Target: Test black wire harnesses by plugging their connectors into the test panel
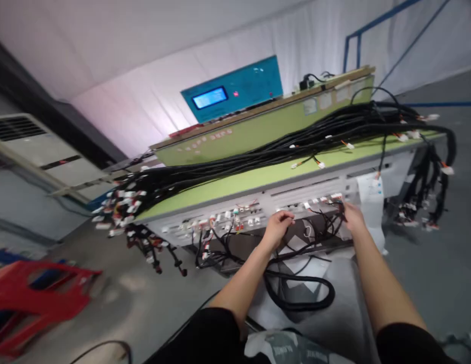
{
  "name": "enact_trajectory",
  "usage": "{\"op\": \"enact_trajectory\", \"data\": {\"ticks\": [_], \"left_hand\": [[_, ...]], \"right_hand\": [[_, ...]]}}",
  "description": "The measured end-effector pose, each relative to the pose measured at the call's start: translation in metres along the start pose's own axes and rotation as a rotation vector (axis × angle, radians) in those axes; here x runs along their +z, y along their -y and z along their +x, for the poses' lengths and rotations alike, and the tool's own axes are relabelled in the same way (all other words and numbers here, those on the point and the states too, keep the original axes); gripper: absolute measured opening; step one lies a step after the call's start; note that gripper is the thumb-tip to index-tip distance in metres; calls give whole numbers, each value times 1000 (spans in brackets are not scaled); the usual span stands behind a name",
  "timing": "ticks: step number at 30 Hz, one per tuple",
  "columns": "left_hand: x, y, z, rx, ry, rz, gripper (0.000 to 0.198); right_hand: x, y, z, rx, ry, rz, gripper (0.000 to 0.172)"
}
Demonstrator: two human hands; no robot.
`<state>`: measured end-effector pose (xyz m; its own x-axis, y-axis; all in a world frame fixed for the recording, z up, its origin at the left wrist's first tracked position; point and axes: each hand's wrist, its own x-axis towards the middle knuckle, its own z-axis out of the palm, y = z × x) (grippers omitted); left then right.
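My left hand is before the front panel of the bench, its fingers curled together. Anything they may hold is too small and blurred to make out. To its right, my right hand has its fingers closed at the end of a row of white connectors, gripping a wire connector at the panel. Black cables hang under this row between my hands, and a looped black cable droops below them. More white plugs sit in the panel left of my left hand.
A thick bundle of black wire harnesses lies along the green bench top, its plug ends hanging over both sides. Behind it stands a blue tester box with a lit screen. A red stool is at lower left. White paper hangs at right.
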<state>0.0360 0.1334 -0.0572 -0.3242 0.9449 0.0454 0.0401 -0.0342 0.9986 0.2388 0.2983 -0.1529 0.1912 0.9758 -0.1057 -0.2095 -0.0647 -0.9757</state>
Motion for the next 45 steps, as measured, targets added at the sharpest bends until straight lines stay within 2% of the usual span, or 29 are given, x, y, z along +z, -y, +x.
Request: {"op": "enact_trajectory", "data": {"ticks": [2, 4, 8, 10, 12, 15, 18, 22, 25, 30, 34, 35, 39, 45], "left_hand": [[-31, -13, -14, 34, -56, 15, 8], [-67, -20, -32, 28, -87, 11, 9], [-138, -16, -79, -139, -13, -17, 14], [-166, -8, -101, -238, -19, -1, 16], [-184, 1, -119, -292, -54, 2, 17], [-191, 6, -130, -287, -60, -23, 18], [-178, 2, -123, -261, -12, -30, 17], [-139, -5, -97, -226, 35, -69, 16], [-100, -8, -71, -221, 84, -124, 16], [-25, -3, -18, -345, 195, -149, 20], [29, 12, 25, -492, 130, -31, 3], [39, 16, 33, -505, 120, -22, 10], [62, 26, 53, -447, 117, -50, 25], [70, 36, 61, -381, 41, -19, 30]], "right_hand": [[-3, -3, -5, 174, 58, 75, 20], [-6, -12, -19, 225, 127, 123, 16], [-11, -45, -59, 322, 435, 200, 38], [-13, -56, -76, 357, 528, 171, 44], [-14, -55, -90, 298, 548, 133, 44], [-14, -32, -103, 174, 563, 86, 48], [-10, -1, -110, 215, 546, 96, 53], [1, 32, -116, 332, 421, 185, 49], [7, 49, -117, 374, 372, 203, 46], [12, 63, -114, 383, 352, 176, 43], [11, 60, -115, 386, 351, 142, 43], [10, 59, -116, 389, 360, 142, 44], [5, 49, -120, 388, 406, 159, 46], [6, 26, -115, 331, 412, 242, 46]]}}
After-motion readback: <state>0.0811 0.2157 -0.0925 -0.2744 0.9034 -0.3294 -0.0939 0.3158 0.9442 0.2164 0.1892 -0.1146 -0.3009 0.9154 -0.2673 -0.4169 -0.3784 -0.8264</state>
